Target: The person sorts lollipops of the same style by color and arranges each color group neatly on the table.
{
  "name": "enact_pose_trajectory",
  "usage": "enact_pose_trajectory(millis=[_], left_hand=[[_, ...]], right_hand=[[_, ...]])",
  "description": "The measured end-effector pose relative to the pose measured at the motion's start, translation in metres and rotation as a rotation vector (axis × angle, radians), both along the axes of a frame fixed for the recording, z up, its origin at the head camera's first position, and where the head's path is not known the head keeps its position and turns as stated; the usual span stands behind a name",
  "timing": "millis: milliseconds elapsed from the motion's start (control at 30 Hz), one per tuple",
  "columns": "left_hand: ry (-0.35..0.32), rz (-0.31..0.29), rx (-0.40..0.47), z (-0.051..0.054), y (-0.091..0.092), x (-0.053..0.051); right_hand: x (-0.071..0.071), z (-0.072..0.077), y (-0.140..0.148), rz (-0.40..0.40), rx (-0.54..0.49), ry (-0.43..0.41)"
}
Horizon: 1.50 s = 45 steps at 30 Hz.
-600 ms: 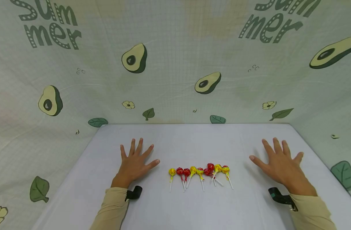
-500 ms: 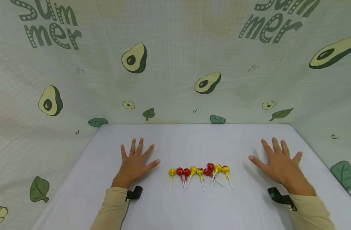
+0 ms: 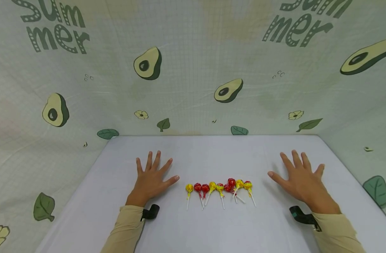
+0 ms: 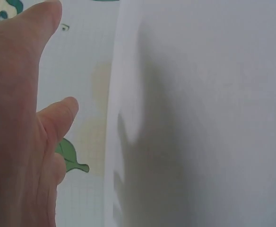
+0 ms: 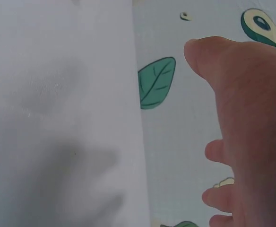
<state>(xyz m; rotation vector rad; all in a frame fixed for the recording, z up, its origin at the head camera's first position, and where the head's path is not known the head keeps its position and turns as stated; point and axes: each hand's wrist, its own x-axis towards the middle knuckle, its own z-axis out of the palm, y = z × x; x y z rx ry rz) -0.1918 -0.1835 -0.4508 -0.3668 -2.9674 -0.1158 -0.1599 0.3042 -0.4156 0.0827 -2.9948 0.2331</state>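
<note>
In the head view, several lollipops with red or yellow wrapped heads and white sticks lie in a rough row mid-table. A yellow lollipop [image 3: 189, 188] is at the row's left end, beside a red lollipop [image 3: 197, 188]. Towards the right end a few overlap, among them another red lollipop [image 3: 231, 182] and a yellow one [image 3: 248, 185]. My left hand [image 3: 151, 183], fingers spread, holds nothing left of the row. To the right of it my right hand [image 3: 302, 182] is likewise spread with nothing in it. Neither wrist view shows a lollipop.
A white table [image 3: 193, 228] lies under both hands. Behind it and at its sides hangs a pale cloth [image 3: 186, 70] printed with avocados and leaves. A black wrist camera [image 3: 151, 212] sits on the left wrist, another wrist camera [image 3: 303, 215] on the right.
Both hands have shifted slightly inward towards the lollipops, the right one further than the left. The lollipops lie as before.
</note>
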Motion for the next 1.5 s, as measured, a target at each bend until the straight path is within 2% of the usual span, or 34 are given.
enact_pose_trajectory(millis=[200, 533, 733, 867, 1033, 1200, 1500], left_hand=[[-0.020, 0.005, -0.005, -0.002, 0.004, 0.002], [-0.055, -0.016, 0.008, 0.000, 0.014, 0.006], [-0.068, -0.012, -0.019, -0.004, 0.018, 0.008], [-0.040, -0.033, -0.009, -0.006, 0.020, 0.010], [-0.010, -0.053, -0.002, -0.005, 0.022, 0.012], [-0.028, -0.104, 0.050, -0.003, 0.024, 0.016], [0.037, -0.252, 0.165, -0.005, 0.030, 0.018]], right_hand=[[0.001, -0.007, -0.011, 0.031, 0.009, -0.001], [0.001, -0.014, -0.034, 0.124, 0.019, 0.090], [0.001, -0.015, -0.046, 0.156, 0.031, 0.099], [0.001, -0.015, -0.053, 0.190, 0.011, 0.092], [0.002, -0.018, -0.059, 0.221, -0.081, 0.068], [0.005, -0.023, -0.065, 0.231, -0.171, 0.035], [0.006, -0.030, -0.068, 0.248, -0.272, -0.010]])
